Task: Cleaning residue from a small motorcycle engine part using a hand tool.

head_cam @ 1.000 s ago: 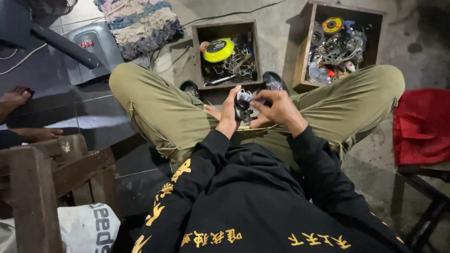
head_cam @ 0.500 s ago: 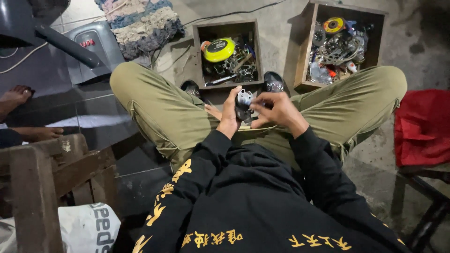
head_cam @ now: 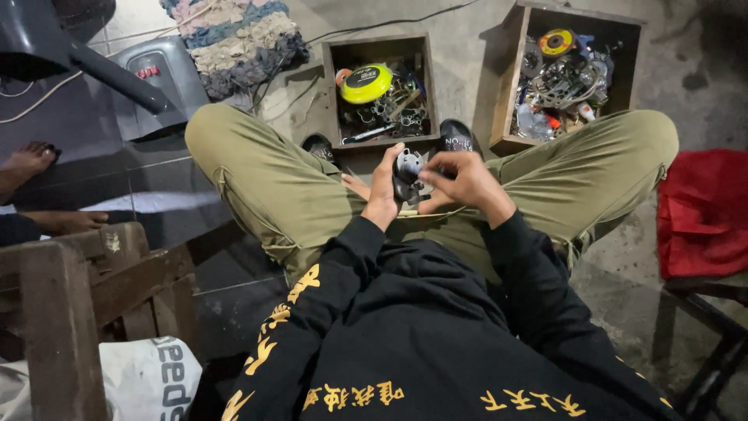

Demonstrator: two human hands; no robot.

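I sit with knees apart in olive trousers and a black long-sleeved top. My left hand grips a small silver and black metal part from the left side, thumb raised along it. My right hand closes on the same part from the right, fingers curled over its top. Both hands hover between my knees, just above my black shoes. The part's underside is hidden by my fingers.
Two open wooden boxes stand on the concrete floor ahead: the left box holds a yellow tape reel and tools, the right box mixed metal parts. A red cloth lies on a stool at right. Wooden furniture and another person's foot are at left.
My hands and the metal part stay almost still; only the fingers shift slightly on it.
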